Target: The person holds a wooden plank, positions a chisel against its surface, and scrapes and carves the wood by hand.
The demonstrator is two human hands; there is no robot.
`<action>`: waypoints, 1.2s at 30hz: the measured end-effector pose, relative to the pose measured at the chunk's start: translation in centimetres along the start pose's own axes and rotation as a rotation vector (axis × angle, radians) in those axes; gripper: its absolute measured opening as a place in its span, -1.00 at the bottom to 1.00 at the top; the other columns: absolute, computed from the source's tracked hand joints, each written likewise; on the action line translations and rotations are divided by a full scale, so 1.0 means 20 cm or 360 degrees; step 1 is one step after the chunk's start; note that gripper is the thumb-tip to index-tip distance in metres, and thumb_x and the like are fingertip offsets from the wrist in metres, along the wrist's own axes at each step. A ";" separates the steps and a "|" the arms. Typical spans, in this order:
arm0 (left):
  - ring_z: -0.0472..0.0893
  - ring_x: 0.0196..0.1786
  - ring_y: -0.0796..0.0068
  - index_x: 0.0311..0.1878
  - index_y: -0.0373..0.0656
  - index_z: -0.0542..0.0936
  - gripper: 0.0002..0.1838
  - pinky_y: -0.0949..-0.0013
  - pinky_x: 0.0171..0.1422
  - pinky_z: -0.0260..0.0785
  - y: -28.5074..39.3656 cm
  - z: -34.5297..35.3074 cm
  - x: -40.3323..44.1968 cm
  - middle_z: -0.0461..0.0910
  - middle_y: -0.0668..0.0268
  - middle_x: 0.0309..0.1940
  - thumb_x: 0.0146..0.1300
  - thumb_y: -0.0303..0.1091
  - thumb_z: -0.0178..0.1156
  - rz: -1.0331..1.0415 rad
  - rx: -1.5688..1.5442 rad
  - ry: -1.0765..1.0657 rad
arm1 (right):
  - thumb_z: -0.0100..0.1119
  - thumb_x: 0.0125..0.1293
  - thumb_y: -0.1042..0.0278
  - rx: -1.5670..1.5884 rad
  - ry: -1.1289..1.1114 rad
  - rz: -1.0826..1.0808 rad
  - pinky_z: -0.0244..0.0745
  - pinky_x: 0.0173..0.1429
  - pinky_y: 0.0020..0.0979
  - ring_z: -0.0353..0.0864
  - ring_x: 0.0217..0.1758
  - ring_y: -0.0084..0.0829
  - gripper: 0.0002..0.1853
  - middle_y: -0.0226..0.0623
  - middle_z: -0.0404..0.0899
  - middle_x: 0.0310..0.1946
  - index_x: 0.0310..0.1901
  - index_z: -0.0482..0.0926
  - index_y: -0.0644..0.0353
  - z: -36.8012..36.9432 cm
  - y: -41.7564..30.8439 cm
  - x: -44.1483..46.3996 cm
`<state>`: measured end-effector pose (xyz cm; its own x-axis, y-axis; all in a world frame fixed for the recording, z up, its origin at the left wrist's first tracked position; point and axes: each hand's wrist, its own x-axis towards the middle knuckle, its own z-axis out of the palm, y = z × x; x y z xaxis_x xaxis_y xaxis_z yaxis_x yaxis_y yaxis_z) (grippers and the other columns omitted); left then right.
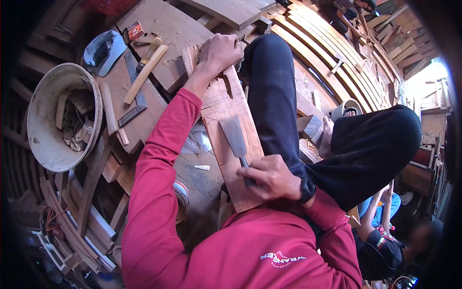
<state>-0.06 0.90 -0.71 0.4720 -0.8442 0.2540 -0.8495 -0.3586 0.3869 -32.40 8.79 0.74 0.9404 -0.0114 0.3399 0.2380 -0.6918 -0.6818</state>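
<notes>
A pale wooden board (234, 139) lies lengthwise from my lap up and away, beside my leg. Near its far end is a rough slot cut into the wood. At that end my left hand (219, 52) is closed, its fingers curled over the board. My right hand (273, 177), with a black watch at the wrist, is wrapped round the handle of a chisel (232, 134). Its wide metal blade points away from me over the board's face and is slightly blurred; I cannot tell whether it touches the wood.
To the left stand a large white bucket (33, 120) with scraps, a cap (103, 52), a wooden-handled tool (146, 74) and a metal square (132, 114) on a bench. A hammer (337, 64) lies among long planks (332, 33). Two other people are at the right.
</notes>
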 end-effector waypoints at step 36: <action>0.69 -0.16 -0.13 -0.20 -0.15 0.71 -0.73 -0.03 -0.01 0.54 -0.02 0.01 -0.01 0.70 -0.04 -0.31 0.31 -0.18 0.14 0.0063 0.0027 0.0064 | 0.33 -0.07 0.34 0.0033 -0.0095 -0.0071 0.38 -0.45 -0.22 0.51 -0.52 -0.23 -0.55 -0.28 0.43 -0.49 -0.03 0.63 0.13 -0.08 -0.04 0.05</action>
<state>0.17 1.10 -1.14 0.4467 -0.8414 0.3043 -0.8715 -0.3323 0.3607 -32.02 8.22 2.61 0.9414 0.0626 0.3315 0.2845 -0.6755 -0.6803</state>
